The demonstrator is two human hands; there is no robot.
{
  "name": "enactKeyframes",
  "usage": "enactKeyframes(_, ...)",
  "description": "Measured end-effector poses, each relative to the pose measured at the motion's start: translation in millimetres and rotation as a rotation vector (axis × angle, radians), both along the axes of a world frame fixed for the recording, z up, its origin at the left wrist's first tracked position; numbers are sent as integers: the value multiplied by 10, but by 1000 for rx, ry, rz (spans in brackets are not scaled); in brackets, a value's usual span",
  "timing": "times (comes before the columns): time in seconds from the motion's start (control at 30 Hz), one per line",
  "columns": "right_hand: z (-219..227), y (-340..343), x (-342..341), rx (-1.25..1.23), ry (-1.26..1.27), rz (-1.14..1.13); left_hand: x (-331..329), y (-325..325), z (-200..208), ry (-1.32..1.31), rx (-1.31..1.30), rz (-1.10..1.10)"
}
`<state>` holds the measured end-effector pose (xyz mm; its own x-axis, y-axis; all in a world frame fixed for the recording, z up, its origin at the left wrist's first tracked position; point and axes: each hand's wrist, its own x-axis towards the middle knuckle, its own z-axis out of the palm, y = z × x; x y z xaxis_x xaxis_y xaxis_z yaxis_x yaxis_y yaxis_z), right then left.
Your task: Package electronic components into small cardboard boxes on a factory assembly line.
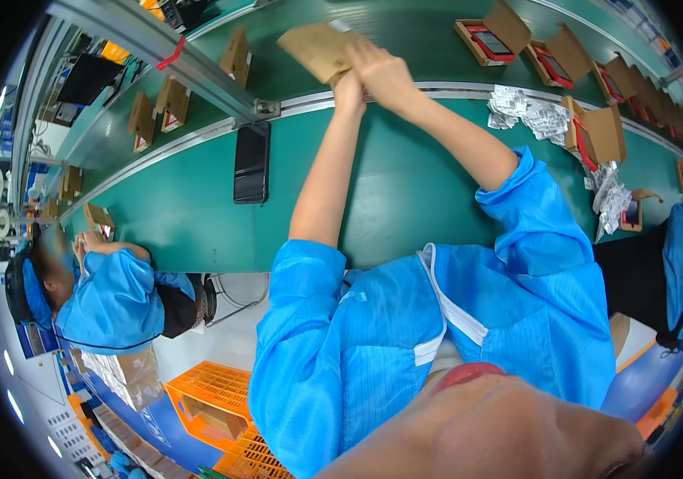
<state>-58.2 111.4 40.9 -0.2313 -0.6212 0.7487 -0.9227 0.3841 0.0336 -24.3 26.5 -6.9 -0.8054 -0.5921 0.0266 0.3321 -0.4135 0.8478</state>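
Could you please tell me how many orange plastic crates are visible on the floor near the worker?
2: one orange crate stands on the floor below the green table's edge; a second crate overlaps it at the lower edge, partly cut off. More may be hidden.

A factory packing line: green conveyor belt (405,191) carrying open cardboard boxes (597,132), blue-smocked workers.

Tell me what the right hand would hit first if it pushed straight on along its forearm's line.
The right hand already touches the brown cardboard box, so that comes first; beyond it lies green belt, though depth is unclear.
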Motion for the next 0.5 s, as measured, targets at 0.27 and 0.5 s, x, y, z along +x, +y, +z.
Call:
enactKeyframes(0.27,142,154,-147,-109,-322,-43,277,-266,-38,183,299,-123)
enactKeyframes(0.5,-458,856,-1107,-99,-1129,-185,262,-104,130,237,377,-179)
